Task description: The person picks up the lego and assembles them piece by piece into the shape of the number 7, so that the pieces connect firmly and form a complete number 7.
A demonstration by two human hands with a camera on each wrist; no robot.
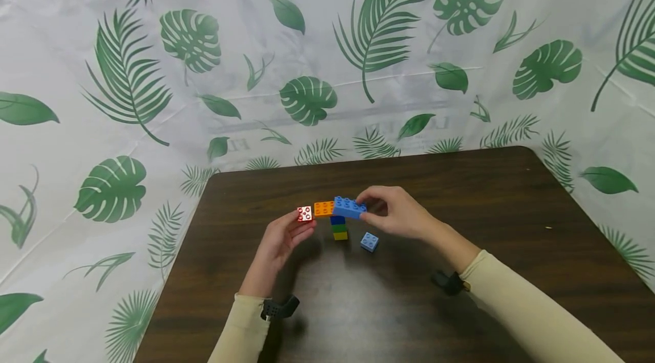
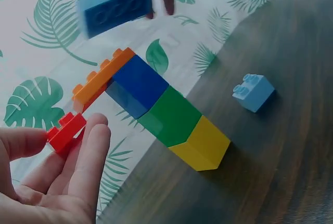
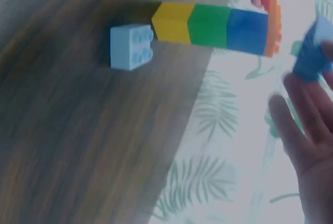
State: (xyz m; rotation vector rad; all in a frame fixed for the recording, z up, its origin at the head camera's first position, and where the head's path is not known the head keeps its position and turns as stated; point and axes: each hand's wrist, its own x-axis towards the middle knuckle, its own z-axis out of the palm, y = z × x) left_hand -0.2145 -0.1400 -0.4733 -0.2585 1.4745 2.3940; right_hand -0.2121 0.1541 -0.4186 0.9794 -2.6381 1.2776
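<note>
A tower stands on the brown table, made of a yellow brick (image 2: 200,143), a green brick (image 2: 170,115) and a dark blue brick (image 2: 138,85), with a flat orange brick (image 2: 104,78) across the top. Thumb and fingers of my left hand (image 1: 278,240) hold a small red brick (image 2: 66,132) close beside the orange one's left end. My right hand (image 1: 401,212) pinches a long blue brick (image 1: 349,207) by its right end. In the left wrist view that brick is raised above the orange one, its studless side showing.
A small light blue brick (image 1: 369,242) lies on the table (image 1: 460,192) to the right of the tower. Behind the table hangs a white sheet (image 1: 327,50) with green leaf prints. Each wrist wears a dark strapped device (image 1: 278,307).
</note>
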